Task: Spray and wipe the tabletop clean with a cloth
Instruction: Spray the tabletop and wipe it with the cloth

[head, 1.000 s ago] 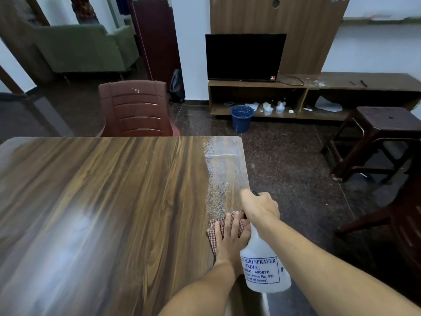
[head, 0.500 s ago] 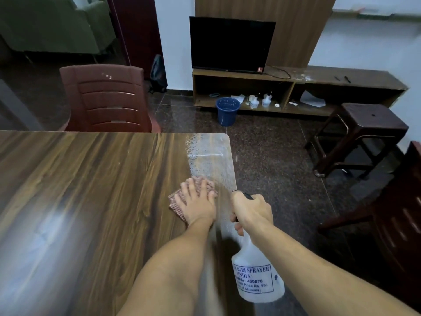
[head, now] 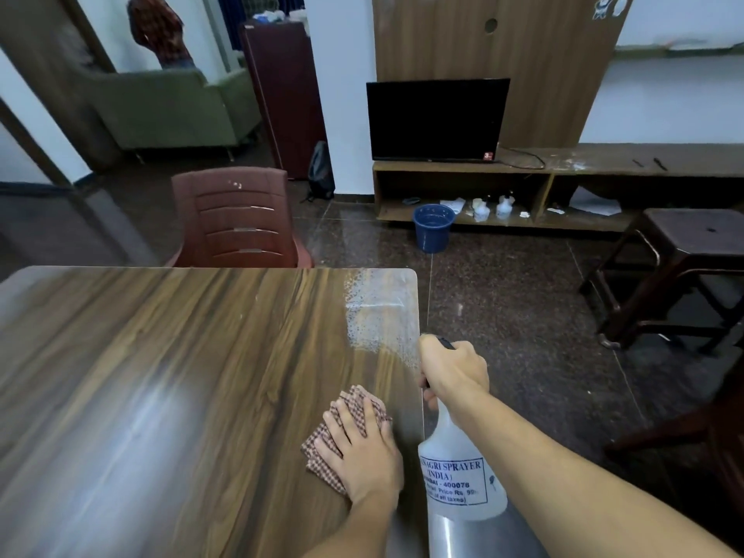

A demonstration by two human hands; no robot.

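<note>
Left hand [head: 362, 449] lies flat, fingers spread, pressing cloth [head: 346, 428] onto table [head: 161, 376] near its right edge, presumably to wipe toward droplets [head: 374, 316] beyond, while right hand [head: 453, 370] stays off-edge, clenched round sprayer [head: 459, 477] neck, likely ready to respray.

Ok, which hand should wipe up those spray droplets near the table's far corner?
Left. The left hand already presses the checked cloth flat on the tabletop, just short of the droplets. The right hand is gripping the spray bottle.
</note>
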